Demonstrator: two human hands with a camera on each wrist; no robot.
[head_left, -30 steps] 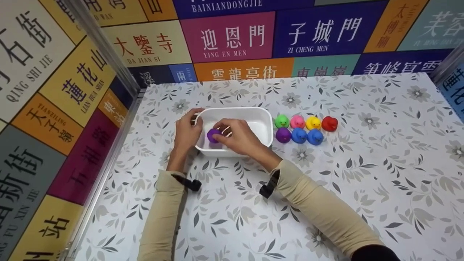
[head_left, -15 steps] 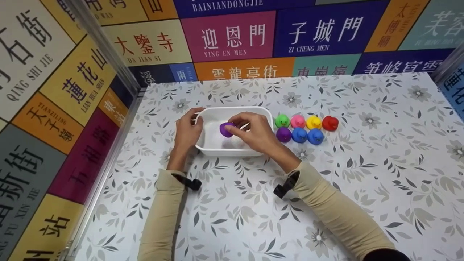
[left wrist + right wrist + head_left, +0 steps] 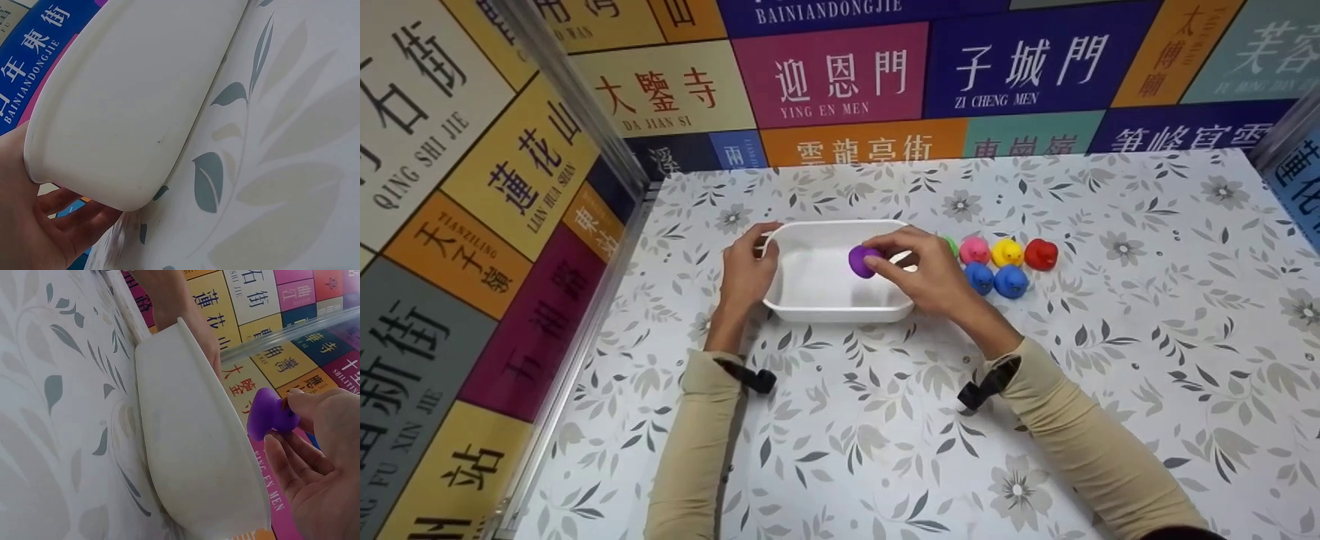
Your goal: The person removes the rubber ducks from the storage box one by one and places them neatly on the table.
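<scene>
A white plastic basin (image 3: 840,309) stands on the table. My left hand (image 3: 747,274) grips its left end, thumb over the rim; in the left wrist view the fingers of that hand (image 3: 50,225) lie along the outer wall. My right hand (image 3: 930,271) pinches a purple rubber duck (image 3: 863,261) between thumb and fingers over the right part of the basin. From the right wrist, the duck (image 3: 264,417) shows above the rim, raised off the basin floor. Inside, the visible bottom is bare white.
Right of the basin sit a pink duck (image 3: 975,250), a yellow duck (image 3: 1006,253), a red duck (image 3: 1041,255) and two blue ducks (image 3: 1011,281). A green duck (image 3: 952,246) is mostly behind my right hand. Printed panels (image 3: 840,82) wall the table's back and left.
My right hand has lifted the purple duck from the basin's left part and carried it right. It now covers the other purple duck. My left hand stays on the basin.
</scene>
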